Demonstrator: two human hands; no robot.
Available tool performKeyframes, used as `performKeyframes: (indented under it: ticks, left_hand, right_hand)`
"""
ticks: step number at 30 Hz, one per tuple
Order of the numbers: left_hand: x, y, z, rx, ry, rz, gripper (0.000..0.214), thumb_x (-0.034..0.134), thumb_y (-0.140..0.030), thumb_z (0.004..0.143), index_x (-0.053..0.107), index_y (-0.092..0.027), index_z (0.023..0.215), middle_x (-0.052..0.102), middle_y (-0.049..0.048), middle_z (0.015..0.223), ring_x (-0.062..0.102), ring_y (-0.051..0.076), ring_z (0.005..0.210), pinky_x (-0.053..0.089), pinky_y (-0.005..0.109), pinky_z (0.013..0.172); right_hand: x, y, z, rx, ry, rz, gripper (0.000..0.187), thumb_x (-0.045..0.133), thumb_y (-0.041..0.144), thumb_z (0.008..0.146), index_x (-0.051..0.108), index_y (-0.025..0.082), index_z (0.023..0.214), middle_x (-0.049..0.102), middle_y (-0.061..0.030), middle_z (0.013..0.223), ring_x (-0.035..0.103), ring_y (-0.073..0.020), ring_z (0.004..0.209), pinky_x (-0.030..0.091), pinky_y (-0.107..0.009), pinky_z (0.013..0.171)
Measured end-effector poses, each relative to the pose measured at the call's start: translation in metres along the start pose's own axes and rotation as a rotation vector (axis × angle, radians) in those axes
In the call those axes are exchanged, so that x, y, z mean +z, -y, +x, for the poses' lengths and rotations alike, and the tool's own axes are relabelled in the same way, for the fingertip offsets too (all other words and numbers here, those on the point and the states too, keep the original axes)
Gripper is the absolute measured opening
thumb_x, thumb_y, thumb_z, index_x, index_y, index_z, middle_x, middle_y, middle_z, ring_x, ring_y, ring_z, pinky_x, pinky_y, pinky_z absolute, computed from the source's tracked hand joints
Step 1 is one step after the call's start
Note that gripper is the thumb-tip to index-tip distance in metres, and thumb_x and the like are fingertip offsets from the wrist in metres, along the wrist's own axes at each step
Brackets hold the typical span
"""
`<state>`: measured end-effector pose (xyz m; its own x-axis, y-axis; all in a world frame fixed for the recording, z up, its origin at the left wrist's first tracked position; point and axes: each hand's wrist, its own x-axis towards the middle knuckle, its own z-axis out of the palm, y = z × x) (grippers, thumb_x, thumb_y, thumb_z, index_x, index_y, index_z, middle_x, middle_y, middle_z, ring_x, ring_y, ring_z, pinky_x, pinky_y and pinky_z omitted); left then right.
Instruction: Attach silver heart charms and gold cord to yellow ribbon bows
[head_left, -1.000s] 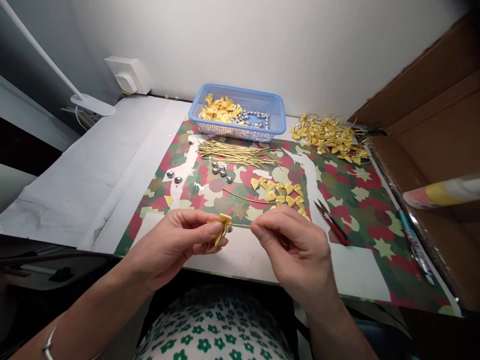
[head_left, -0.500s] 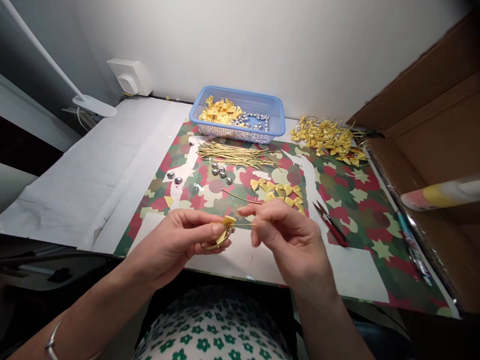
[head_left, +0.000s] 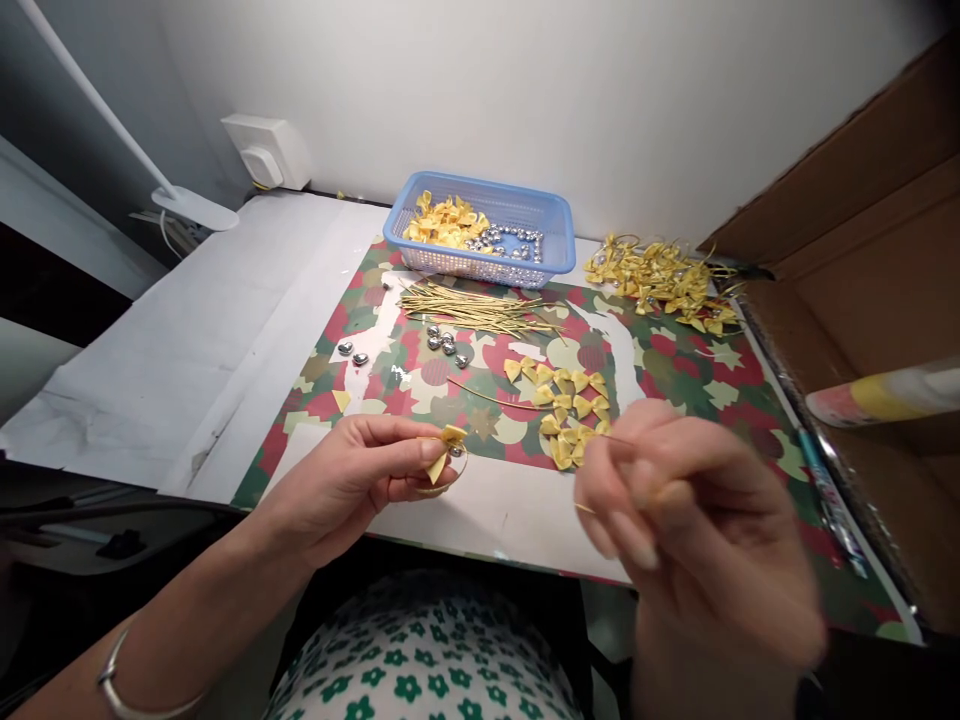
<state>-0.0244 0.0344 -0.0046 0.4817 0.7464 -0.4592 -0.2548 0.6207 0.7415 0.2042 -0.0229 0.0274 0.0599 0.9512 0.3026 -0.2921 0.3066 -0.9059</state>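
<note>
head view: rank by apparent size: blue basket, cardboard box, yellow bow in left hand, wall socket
1. cardboard box, partly out of frame
2. blue basket
3. wall socket
4. yellow bow, pinched in the left hand; smallest although nearest the camera

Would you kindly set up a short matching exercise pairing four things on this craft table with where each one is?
Things:
1. blue basket
2. gold wire ties
3. single yellow bow
4. silver heart beads

Places:
A. pinched in the left hand
B. at the back, by the wall
C. loose on the patterned mat, in front of the ties
D. bundled just in front of the basket

Pairs: 1-B, 2-D, 3-A, 4-C
</note>
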Motion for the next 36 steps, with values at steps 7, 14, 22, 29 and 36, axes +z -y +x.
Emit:
performKeyframes:
  ticks: [7, 14, 22, 29, 36]
  left_hand:
    - [0.0, 0.005, -0.001, 0.003, -0.013, -0.001, 0.013, 0.094, -0.026, 0.078, 0.089, -0.014, 0.081, 0.073, 0.0024, 0.068, 0.052, 0.006, 0.059, 0.054, 0.017, 0.065]
    - [0.005, 0.005, -0.005, 0.006, -0.006, 0.044, 0.011, 0.092, -0.028, 0.082, 0.09, -0.017, 0.084, 0.075, 0.0005, 0.068, 0.058, 0.006, 0.062, 0.055, 0.013, 0.067]
    - [0.015, 0.002, -0.021, 0.05, -0.024, 0.221, 0.02, 0.086, -0.039, 0.091, 0.087, -0.032, 0.109, 0.084, -0.0008, 0.088, 0.074, 0.012, 0.077, 0.063, 0.016, 0.072]
    - [0.023, -0.001, -0.024, 0.154, -0.051, 0.323, 0.008, 0.08, -0.025, 0.093, 0.086, -0.029, 0.094, 0.082, -0.0014, 0.085, 0.07, 0.01, 0.072, 0.059, 0.013, 0.068]
    - [0.028, -0.004, -0.025, 0.094, -0.11, 0.418, 0.01, 0.08, -0.03, 0.091, 0.088, -0.025, 0.091, 0.084, 0.0028, 0.086, 0.073, 0.014, 0.076, 0.059, 0.015, 0.068]
  right_hand:
    - [0.005, 0.027, -0.007, -0.105, -0.158, -0.024, 0.017, 0.075, 0.022, 0.099, 0.073, 0.019, 0.083, 0.05, 0.0017, 0.07, 0.05, -0.0081, 0.048, 0.047, -0.022, 0.04]
    - [0.003, 0.027, -0.01, -0.104, -0.175, -0.112, 0.015, 0.073, 0.025, 0.101, 0.073, 0.024, 0.086, 0.047, 0.0025, 0.064, 0.047, -0.0099, 0.043, 0.037, -0.022, 0.029]
    - [-0.017, 0.023, 0.002, -0.073, -0.28, -0.077, 0.013, 0.082, 0.029, 0.093, 0.076, 0.025, 0.082, 0.038, 0.0043, 0.063, 0.037, -0.0096, 0.039, 0.024, -0.03, 0.03]
    - [-0.029, 0.02, 0.0, -0.057, -0.195, -0.029, 0.008, 0.079, 0.028, 0.095, 0.077, 0.022, 0.089, 0.039, 0.0031, 0.066, 0.037, -0.0096, 0.041, 0.021, -0.031, 0.03]
    - [-0.028, 0.024, -0.004, -0.033, -0.225, -0.026, 0.01, 0.08, 0.028, 0.094, 0.076, 0.023, 0.086, 0.038, 0.0042, 0.062, 0.035, -0.0102, 0.039, 0.021, -0.03, 0.03]
